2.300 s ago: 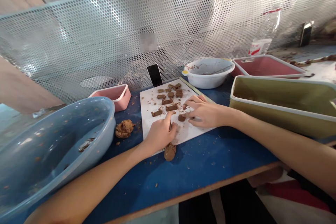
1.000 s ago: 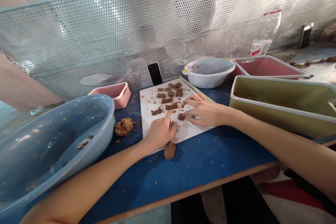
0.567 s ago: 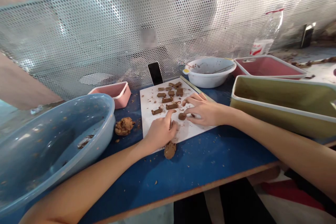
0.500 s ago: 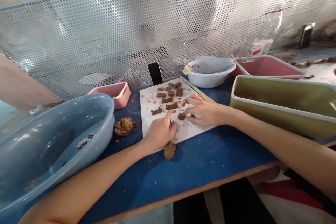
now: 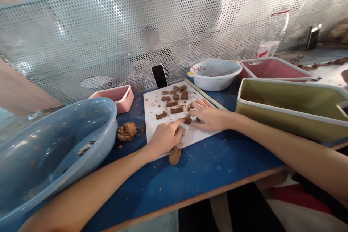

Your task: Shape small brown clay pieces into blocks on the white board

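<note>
Left hand (image 5: 163, 139), forefinger extended and thumb apart, and right hand (image 5: 210, 116), fingers spread and curved, are touching the small brown lump (image 5: 187, 120) on the white board (image 5: 195, 136), shaped pieces (image 5: 176, 110) apparently lying done, this one seemingly lacking form.

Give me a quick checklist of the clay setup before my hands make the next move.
1. Small clay piece on the white board: ok.
2. Left hand's index finger reaching that piece: ok.
3. Right hand gripping it firmly: cannot tell, pressure doesn't show.
4. Oblong clay lump fully on the board: not ok, it extends past the near edge.
5. Rough clay lump off the board: ok, beside the blue basin.
</note>
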`<state>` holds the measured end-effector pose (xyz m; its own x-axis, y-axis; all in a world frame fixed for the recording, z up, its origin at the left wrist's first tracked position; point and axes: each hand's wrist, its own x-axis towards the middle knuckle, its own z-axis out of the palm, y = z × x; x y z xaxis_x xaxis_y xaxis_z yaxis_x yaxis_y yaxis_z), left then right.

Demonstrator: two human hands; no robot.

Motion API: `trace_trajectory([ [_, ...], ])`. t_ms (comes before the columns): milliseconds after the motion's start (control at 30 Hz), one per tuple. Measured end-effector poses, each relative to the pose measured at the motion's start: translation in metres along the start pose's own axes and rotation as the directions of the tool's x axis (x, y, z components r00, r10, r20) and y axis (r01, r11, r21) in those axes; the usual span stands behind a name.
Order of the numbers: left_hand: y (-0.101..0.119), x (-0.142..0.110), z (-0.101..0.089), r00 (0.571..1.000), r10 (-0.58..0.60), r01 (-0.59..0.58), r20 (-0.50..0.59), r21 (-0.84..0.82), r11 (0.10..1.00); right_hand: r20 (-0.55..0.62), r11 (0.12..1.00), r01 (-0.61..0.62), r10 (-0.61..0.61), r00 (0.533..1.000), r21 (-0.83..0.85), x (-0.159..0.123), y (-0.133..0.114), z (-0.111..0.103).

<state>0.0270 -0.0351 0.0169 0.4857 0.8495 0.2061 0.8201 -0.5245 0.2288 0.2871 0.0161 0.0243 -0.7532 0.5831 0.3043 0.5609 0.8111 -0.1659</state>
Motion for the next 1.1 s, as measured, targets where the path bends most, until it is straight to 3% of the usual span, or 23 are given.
trace_trajectory([
  [267, -0.0026, 0.0001, 0.0033, 1.000, 0.011, -0.011, -0.008, -0.021, 1.000, 0.052, 1.000, -0.028, 0.028, 0.998, -0.001, 0.0028, -0.0035, -0.0015],
  [633, -0.0008, 0.0002, 0.0025, 1.000, 0.003, -0.004, -0.016, -0.019, 1.000, -0.018, 1.000, -0.015, 0.014, 1.000, -0.018, 0.0004, 0.0015, 0.0009],
  [1100, 0.0008, 0.0001, -0.0002, 1.000, 0.003, -0.003, -0.008, -0.028, 1.000, 0.052, 0.999, -0.023, 0.025, 0.998, -0.037, 0.0018, -0.0029, -0.0024],
])
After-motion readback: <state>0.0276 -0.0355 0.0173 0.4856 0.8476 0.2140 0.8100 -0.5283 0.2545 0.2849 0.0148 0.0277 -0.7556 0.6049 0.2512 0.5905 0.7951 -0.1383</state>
